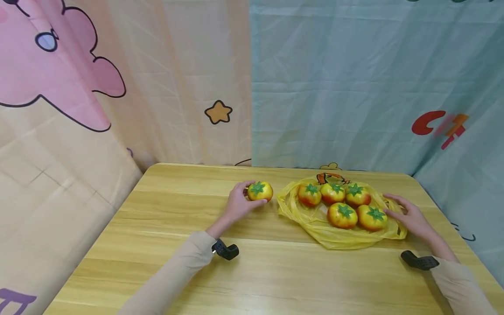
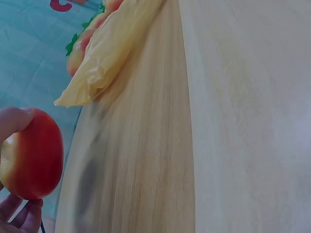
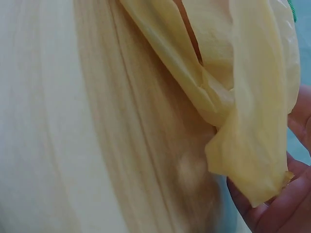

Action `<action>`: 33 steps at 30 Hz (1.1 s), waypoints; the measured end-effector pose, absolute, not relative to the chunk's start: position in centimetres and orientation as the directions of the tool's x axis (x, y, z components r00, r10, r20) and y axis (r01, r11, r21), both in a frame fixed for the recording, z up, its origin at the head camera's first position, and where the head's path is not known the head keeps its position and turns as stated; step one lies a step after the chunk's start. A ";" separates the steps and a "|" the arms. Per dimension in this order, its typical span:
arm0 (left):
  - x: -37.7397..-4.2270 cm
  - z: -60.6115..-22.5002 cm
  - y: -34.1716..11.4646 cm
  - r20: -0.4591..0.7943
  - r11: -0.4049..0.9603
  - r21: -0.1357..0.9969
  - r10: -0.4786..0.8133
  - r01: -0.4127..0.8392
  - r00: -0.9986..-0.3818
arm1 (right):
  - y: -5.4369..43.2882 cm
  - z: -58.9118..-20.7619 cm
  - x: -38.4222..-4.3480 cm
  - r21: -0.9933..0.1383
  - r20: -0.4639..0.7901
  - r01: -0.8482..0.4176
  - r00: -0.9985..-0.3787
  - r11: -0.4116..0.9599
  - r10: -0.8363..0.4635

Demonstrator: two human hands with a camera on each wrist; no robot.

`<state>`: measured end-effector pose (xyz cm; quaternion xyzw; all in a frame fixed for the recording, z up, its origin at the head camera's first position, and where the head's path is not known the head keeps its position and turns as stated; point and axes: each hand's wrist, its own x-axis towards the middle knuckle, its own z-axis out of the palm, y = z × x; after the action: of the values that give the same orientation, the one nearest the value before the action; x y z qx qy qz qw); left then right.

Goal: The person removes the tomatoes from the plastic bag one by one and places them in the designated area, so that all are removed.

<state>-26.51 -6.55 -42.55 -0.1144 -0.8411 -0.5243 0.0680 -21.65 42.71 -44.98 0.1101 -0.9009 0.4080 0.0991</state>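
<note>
My left hand (image 1: 239, 202) grips a yellow-and-red tomato (image 1: 260, 191) with a green star-shaped top. In the left wrist view this tomato (image 2: 39, 155) is held between thumb and fingers, its shadow falling on the table. To its right lies a thin yellow plastic bag (image 1: 327, 236), spread wide, with several similar tomatoes (image 1: 342, 215) on it. At the bag's right edge my right hand (image 1: 413, 218) has its thumb and fingers around the plastic. The right wrist view shows the bag's loose edge (image 3: 257, 121) hanging between thumb and fingers; the palm is partly hidden.
A wooden table (image 1: 275, 275) carries everything. Printed curtains (image 1: 189, 78) hang along its back and sides. An orange-and-black printed patch (image 1: 330, 177) shows at the back of the bag. A black wrist camera (image 1: 226, 249) sits on each forearm.
</note>
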 end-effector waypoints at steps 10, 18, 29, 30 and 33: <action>-29.0 -43.3 -6.6 0.221 0.510 0.826 0.101 0.241 -0.970 | 42.8 -45.1 -21.7 -0.720 0.290 -0.303 -0.949 0.625 -0.126; -30.1 -43.9 -6.9 0.231 0.539 0.805 0.102 0.249 -0.968 | 42.8 -45.3 -21.8 -0.713 0.291 -0.299 -0.949 0.634 -0.121; -30.2 -44.2 -6.9 0.206 0.543 0.809 0.097 0.226 -0.974 | 42.7 -45.3 -21.8 -0.730 0.279 -0.296 -0.952 0.616 -0.126; -30.2 -44.2 -6.9 0.204 0.540 0.812 0.097 0.223 -0.974 | 42.6 -45.3 -21.8 -0.725 0.279 -0.296 -0.952 0.622 -0.127; -30.2 -44.1 -6.9 0.195 0.529 0.820 0.096 0.216 -0.976 | 42.6 -45.1 -21.8 -0.731 0.272 -0.292 -0.954 0.617 -0.128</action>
<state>-30.18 -6.92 -44.10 -0.0894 -0.8722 -0.4767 0.0628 -21.77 42.60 -45.12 0.1175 -0.8940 0.4214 0.0970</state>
